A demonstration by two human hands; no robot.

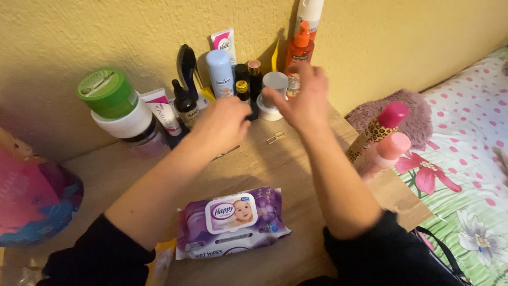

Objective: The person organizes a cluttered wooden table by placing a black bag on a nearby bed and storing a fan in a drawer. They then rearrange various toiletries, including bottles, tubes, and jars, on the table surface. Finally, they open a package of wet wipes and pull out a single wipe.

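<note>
White jar (272, 95) at the wall is approached by the right hand (302, 98), fingers spread, and the loosely curled, empty left hand (222, 124).

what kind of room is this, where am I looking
Probably a bedroom, at a small wooden table used for toiletries: bottles and jars stand along the yellow wall, a wipes pack lies in front, and a flowered bedspread is alongside.
</note>
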